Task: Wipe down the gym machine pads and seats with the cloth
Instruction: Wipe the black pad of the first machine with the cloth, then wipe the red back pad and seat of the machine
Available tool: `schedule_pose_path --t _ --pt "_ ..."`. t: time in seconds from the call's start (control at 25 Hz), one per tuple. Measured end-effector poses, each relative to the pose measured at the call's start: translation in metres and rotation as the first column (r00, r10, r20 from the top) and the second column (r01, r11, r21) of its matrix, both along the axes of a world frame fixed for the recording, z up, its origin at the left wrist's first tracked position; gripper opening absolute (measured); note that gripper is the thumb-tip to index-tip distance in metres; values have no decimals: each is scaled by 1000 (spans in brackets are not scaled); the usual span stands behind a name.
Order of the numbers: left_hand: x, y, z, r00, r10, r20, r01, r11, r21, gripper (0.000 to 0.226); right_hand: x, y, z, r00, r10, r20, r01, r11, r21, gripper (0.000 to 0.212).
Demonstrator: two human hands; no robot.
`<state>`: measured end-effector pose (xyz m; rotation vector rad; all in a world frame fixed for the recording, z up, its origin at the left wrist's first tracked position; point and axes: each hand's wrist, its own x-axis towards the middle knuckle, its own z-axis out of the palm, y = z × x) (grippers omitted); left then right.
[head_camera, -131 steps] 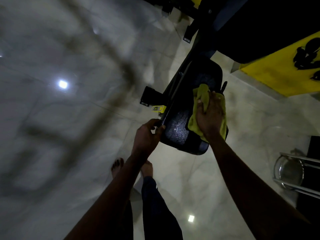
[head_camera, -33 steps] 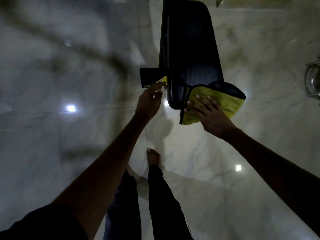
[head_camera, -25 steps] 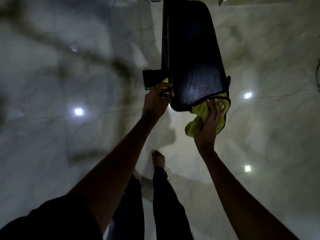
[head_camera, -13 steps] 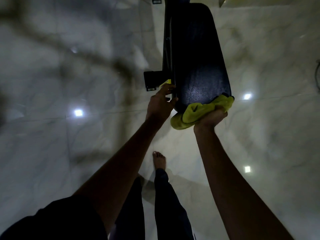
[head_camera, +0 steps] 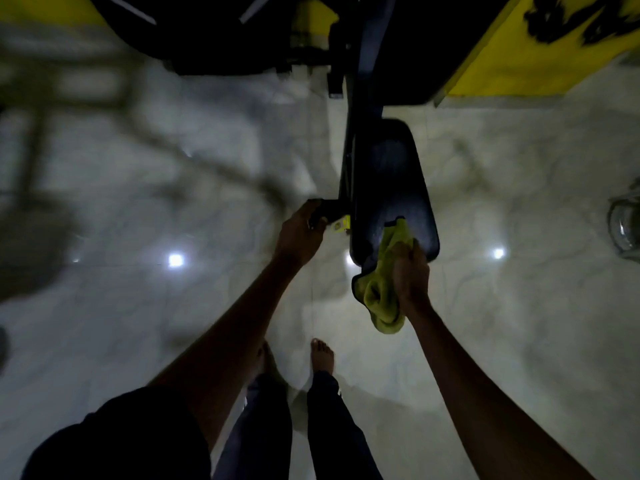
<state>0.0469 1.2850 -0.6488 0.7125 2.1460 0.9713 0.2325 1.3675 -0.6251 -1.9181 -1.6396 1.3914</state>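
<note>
A long black padded seat point(head_camera: 391, 181) of a gym machine runs away from me in the middle of the dim view. My right hand point(head_camera: 410, 275) grips a bunched yellow-green cloth point(head_camera: 379, 292) at the seat's near end; one corner of the cloth lies on the pad and the rest hangs below the edge. My left hand point(head_camera: 301, 233) holds a black bracket point(head_camera: 329, 211) on the frame at the seat's left side, beside a small yellow tag point(head_camera: 341, 224).
The machine's dark frame point(head_camera: 360, 64) rises at the top, with a yellow panel point(head_camera: 512, 53) at the upper right. A round metal stool point(head_camera: 625, 230) stands at the right edge. My bare feet point(head_camera: 322, 355) stand on glossy pale marble floor point(head_camera: 138, 306) below the seat.
My right hand drew the cloth off the near end of the seat, so most of it now hangs down. My left hand slid from the seat edge to the bracket. The camera tilted up.
</note>
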Motion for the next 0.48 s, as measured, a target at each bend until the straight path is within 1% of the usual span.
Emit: schedule_pose_path --t 0.08,0.16,0.24,0.28,0.36,0.48 --pt "-20 -24 41 998 58 -20 -58 998 9 49 -28 7 37 988 153 24 -154 988 18 35" --pt "-46 -57 94 992 108 -61 -106 994 41 52 -70 1 98 950 312 -31 -312 950 25 31" --pt "-72 -90 146 976 195 -95 -189 979 72 51 -110 -9 156 895 441 -71 -440 897 40 21" --pt "-83 -105 170 967 236 -92 -227 969 98 51 -128 -13 180 856 511 -77 -508 859 54 19" --pt "-101 -136 215 950 297 -96 -280 946 163 50 -163 -20 220 758 649 -62 -641 759 115 27" --pt "-130 -185 281 903 400 -159 -358 903 239 49 -212 -47 287 619 785 -30 -762 609 218 31"
